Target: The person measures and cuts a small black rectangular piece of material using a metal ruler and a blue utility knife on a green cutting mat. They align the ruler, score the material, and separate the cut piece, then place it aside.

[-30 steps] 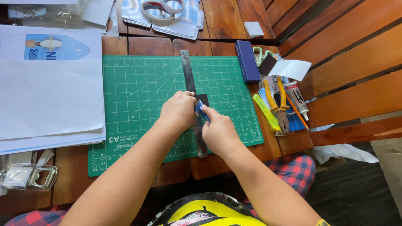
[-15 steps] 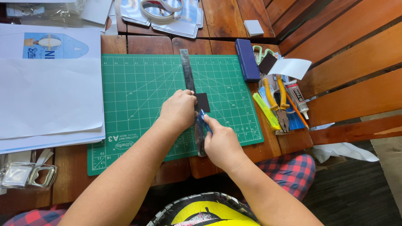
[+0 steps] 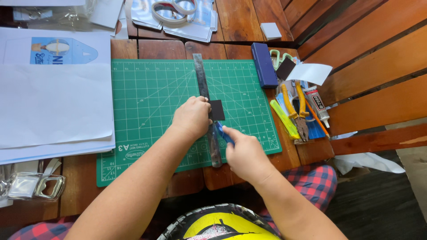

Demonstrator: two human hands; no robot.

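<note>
My left hand (image 3: 192, 118) presses down on a long metal ruler (image 3: 201, 80) that lies lengthwise across a green cutting mat (image 3: 151, 98). A small black square piece (image 3: 217, 110) sticks out from under the ruler's right edge, beside my left fingers. My right hand (image 3: 244, 153) grips a blue-handled knife (image 3: 223, 132), its tip against the ruler just below the black piece. The ruler's lower end reaches past the mat's near edge.
White paper sheets (image 3: 53, 106) lie left of the mat. A dark blue box (image 3: 263, 66), yellow-handled pliers (image 3: 297, 106), a glue tube (image 3: 318, 104) and a yellow-green cutter (image 3: 284, 119) sit to the right. Tape rolls (image 3: 171, 11) lie behind. Metal clips (image 3: 33, 186) are at lower left.
My right hand has drawn the blue knife toward me along the ruler, leaving the black piece uncovered. My left hand has stayed on the ruler.
</note>
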